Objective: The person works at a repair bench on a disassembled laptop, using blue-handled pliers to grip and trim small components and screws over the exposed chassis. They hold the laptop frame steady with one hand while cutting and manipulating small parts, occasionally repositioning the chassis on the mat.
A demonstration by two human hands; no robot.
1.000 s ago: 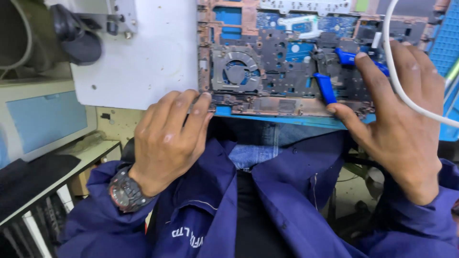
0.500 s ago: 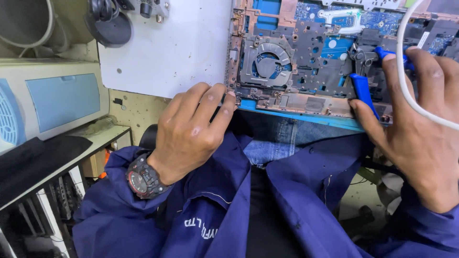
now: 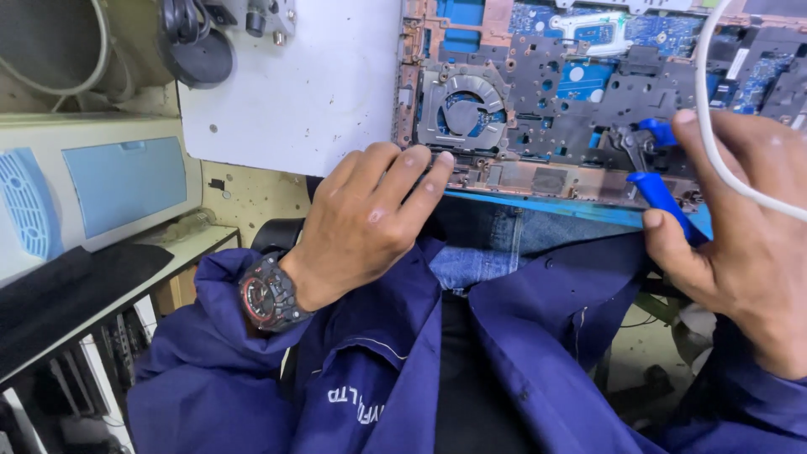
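An opened laptop base (image 3: 546, 109) lies on the bench with its circuit board and a round cooling fan (image 3: 465, 111) exposed. My left hand (image 3: 361, 223), with a dark wristwatch (image 3: 265, 294), rests its fingertips on the laptop's near edge just below the fan and holds nothing. My right hand (image 3: 740, 227) grips blue-handled pliers (image 3: 651, 172), whose metal jaws touch the board near the right part of the near edge. A white cable (image 3: 714, 143) runs over the back of my right hand.
A white mat (image 3: 311, 84) covers the bench left of the laptop. A black round object (image 3: 197, 50) sits at its far corner. A pale machine with a blue panel (image 3: 118, 185) stands to the left, above a lower shelf. My blue jacket fills the foreground.
The view has shifted left and nearer, so the laptop sits further right in the picture. Both hands keep their places on the laptop's near edge, the right still gripping the pliers.
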